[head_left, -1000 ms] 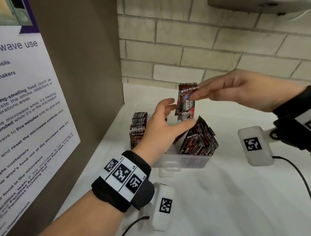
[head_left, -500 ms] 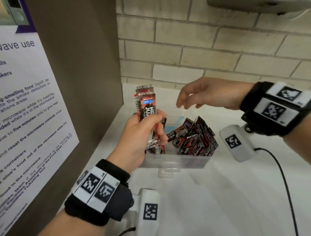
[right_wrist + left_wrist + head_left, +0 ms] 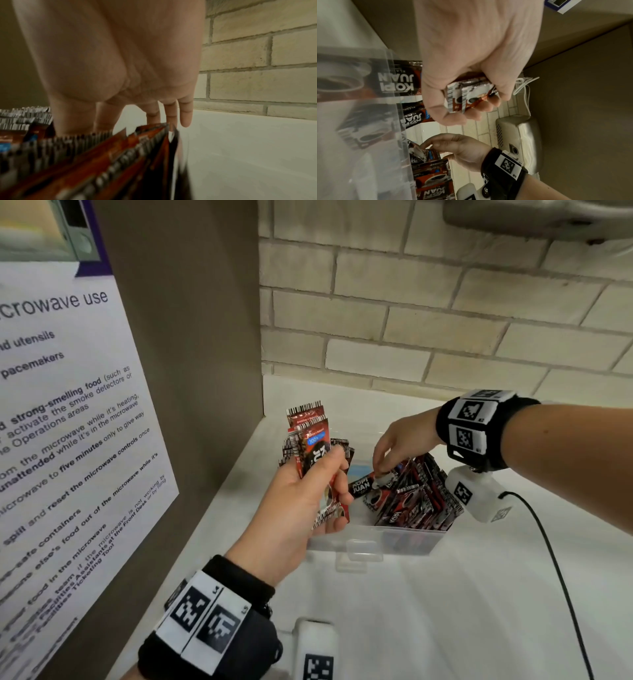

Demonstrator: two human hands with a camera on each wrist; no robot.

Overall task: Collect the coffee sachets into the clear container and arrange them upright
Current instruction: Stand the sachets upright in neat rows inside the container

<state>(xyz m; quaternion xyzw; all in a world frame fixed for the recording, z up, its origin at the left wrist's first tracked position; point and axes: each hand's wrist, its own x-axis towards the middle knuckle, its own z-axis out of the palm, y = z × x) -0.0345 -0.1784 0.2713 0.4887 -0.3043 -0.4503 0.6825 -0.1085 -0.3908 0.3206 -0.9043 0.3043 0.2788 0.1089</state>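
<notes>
My left hand [image 3: 337, 474] grips a small bundle of red and black coffee sachets [image 3: 310, 440] upright, just above the left end of the clear container [image 3: 376, 539]. The left wrist view shows the same bundle [image 3: 469, 97] with fingers curled round it. My right hand [image 3: 380, 474] reaches down into the container and pinches the end of a tilted sachet [image 3: 363, 486] between thumb and forefinger. Several more sachets [image 3: 418, 498] lean at the container's right end, and others [image 3: 342, 445] stand at its back left. In the right wrist view the sachets [image 3: 102, 155] are blurred below my palm.
A tall brown panel [image 3: 191, 371] with a microwave notice [image 3: 61, 422] stands close on the left. A brick wall [image 3: 428, 320] closes the back. The container sits on a white counter [image 3: 445, 611]. A black cable [image 3: 555, 563] trails from my right wrist camera.
The right hand passed its sachet to the left hand, which drew back left holding it with a bundle. The right hand then dropped into the container and took hold of another sachet.
</notes>
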